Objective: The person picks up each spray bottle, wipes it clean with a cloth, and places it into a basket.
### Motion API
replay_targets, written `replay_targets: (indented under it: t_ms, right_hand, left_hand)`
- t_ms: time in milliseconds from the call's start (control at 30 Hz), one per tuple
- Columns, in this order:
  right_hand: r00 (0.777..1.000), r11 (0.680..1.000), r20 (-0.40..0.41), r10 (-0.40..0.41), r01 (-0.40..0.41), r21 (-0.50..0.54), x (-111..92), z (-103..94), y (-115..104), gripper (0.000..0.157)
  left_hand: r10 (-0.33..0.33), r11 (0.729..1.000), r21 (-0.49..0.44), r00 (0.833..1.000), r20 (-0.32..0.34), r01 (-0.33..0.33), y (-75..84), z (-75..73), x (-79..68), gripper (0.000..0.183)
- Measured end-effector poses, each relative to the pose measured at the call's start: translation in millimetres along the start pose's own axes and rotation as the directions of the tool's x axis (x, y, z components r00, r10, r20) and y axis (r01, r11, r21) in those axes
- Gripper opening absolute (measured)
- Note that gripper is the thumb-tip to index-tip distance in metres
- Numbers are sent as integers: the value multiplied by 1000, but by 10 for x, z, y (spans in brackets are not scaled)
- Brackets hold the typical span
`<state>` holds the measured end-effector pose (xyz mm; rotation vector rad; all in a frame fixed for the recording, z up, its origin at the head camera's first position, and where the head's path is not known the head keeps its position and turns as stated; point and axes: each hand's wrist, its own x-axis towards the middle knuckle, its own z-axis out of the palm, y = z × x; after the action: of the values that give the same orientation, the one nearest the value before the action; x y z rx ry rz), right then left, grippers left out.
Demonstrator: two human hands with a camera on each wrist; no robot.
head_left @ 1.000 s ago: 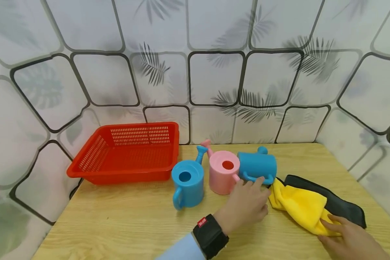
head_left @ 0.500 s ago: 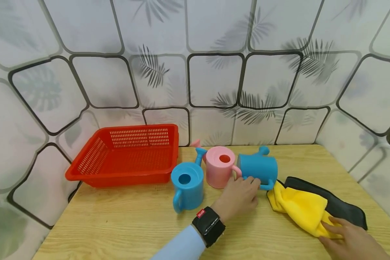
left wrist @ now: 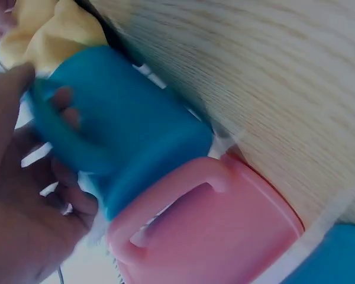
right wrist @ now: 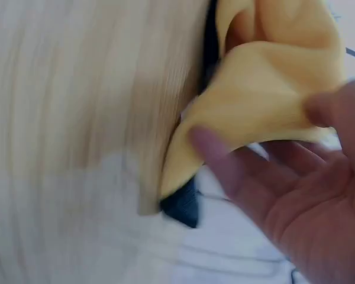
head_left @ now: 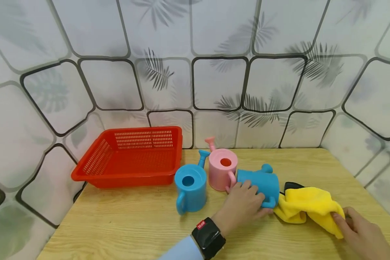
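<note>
On its side lies a blue watering can (head_left: pixel 261 182), its handle toward me. My left hand (head_left: pixel 242 202) grips that handle; the left wrist view shows curled fingers (left wrist: pixel 65 109) passing through the loop. Just left stands a pink watering can (head_left: pixel 219 177), upright and close to the tipped one. With thumb and fingers my right hand (head_left: pixel 364 231) pinches the right end of a soft yellow cloth (head_left: pixel 315 204). Something black (head_left: pixel 292 185) shows behind the cloth, mostly hidden by it; a dark corner (right wrist: pixel 182 204) also appears at its end in the right wrist view.
Another blue watering can (head_left: pixel 191 191) stands upright left of the pink one. A red plastic basket (head_left: pixel 126 179) with slotted walls sits at the back left. Patterned panels (head_left: pixel 221 83) enclose the wooden table (head_left: pixel 117 224) at the back and both sides.
My left hand has taken the lying can's handle, and that can sits nearer me. The pink can shifted left, then back right. My right hand now pinches and lifts the cloth's end, covering the black piece.
</note>
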<state>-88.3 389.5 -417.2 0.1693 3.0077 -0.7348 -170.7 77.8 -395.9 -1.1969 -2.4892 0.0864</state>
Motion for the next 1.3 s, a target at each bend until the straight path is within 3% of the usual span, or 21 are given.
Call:
replay_targets:
  t_ms: [67,133,200,233,300,367,400,467,500,600,633,700,833,967,1000,1067,1167,1200,1233,1267,1300]
  right_hand:
    - [998,985,-21,65,-61,163,0,-41,-36,50]
    - [992,935,-38,117,-98,340,1,-66,-59,56]
    - [988,834,-48,143,-94,544,0,-75,-57,48]
    - [988,771,-53,143,-78,632,-1,-72,-48,38]
    - [995,706,-20,99,-56,706,-10,-69,-28,27]
    - [999,667,36,7,-31,745,-23,-45,3,47]
    - [997,684,62,-44,-15,730,-36,-22,6,62]
    - [986,779,97,-139,48,625,-65,26,-1,83]
    - [980,811,118,-163,65,581,-72,53,-10,88]
    - [977,901,152,-149,71,428,-62,116,-72,97]
    - [980,923,153,-130,64,379,-50,127,-91,98]
    - [982,951,154,-105,53,304,-17,140,-132,99]
    - [983,973,123,-138,112,201,33,184,-221,92]
    - [990,978,79,-113,97,182,60,210,-365,75]
    - [995,982,45,-93,84,170,58,203,-406,68]
    - [999,984,11,-36,33,176,53,162,-497,60]
    - [999,980,-52,13,-2,198,44,74,-651,54]
    - [996,966,-78,31,-9,259,48,46,-708,51]
    - [997,913,-59,48,-20,407,56,8,-755,46]
    - [999,810,-44,27,4,586,77,-29,-798,40]
    - [999,633,-38,-14,38,773,105,-73,-841,33]
  left_hand:
    - [-3,1000,-27,998,-57,2,-6,-48,-18,42]
    - [-31,992,-127,995,-92,19,-36,-106,-71,37]
    - [-77,954,-296,993,-92,46,-81,-177,-162,32]
    - [-104,915,-398,991,-79,64,-106,-212,-222,30]
    - [-161,761,-641,986,-32,104,-162,-263,-373,25]
    - [-231,562,-814,973,17,147,-213,-294,-562,22]
    - [-267,461,-872,963,42,166,-238,-307,-665,22]
    - [-321,259,-942,939,125,214,-297,-333,-888,22]
    - [-343,191,-952,925,163,238,-333,-345,-1002,22]
    - [-367,50,-956,896,250,287,-481,-347,-1270,25]
    - [-365,20,-957,893,263,290,-544,-332,-1326,26]
    - [-360,-3,-961,896,259,277,-676,-273,-1386,29]
    - [-337,-4,-976,919,204,216,-921,-126,-1371,33]
    - [-373,-16,-981,909,187,195,-1098,-23,-1276,34]
    - [-389,-35,-981,901,191,192,-1119,-3,-1237,35]
    - [-409,-111,-976,887,215,185,-1144,16,-1160,33]
    - [-406,-282,-949,879,249,139,-1130,9,-1055,29]
    - [-404,-348,-930,876,264,120,-1117,-3,-1028,29]
    - [-406,-403,-910,871,276,101,-1104,-15,-1007,29]
    - [-410,-451,-889,865,288,82,-1094,-31,-989,31]
    - [-416,-495,-866,858,301,64,-1083,-45,-976,33]
